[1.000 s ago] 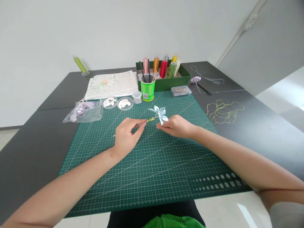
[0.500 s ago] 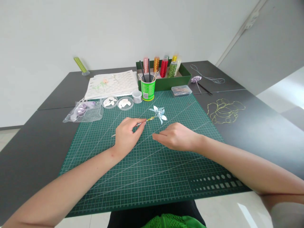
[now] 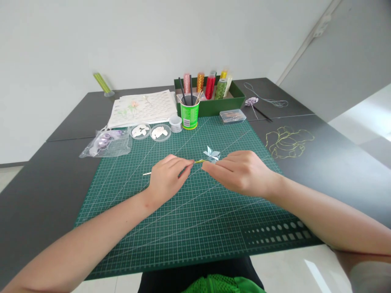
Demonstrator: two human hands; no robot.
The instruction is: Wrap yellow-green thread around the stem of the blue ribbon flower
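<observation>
Above the green cutting mat (image 3: 171,228), my left hand (image 3: 168,175) pinches the green-wrapped stem (image 3: 199,161) of a pale blue flower (image 3: 211,154). The stem's thin pale end pokes out to the left, behind that hand. My right hand (image 3: 241,171) is closed at the stem just below the petals, with thumb and index finger pressed together. It partly covers the flower's lower right side. A small gap of bare stem shows between the two hands.
Behind are two dishes of white petals (image 3: 160,132), a lidded jar (image 3: 175,123), a green can with sticks (image 3: 190,114), a clear box (image 3: 232,116) and a green tray of thread spools (image 3: 214,108). Yellow-green thread (image 3: 288,142) lies right; a plastic bag (image 3: 106,143), left.
My right hand has moved up and right and now meets the stem by the flower. The flower has shifted right and down, and my left hand has moved slightly right.
</observation>
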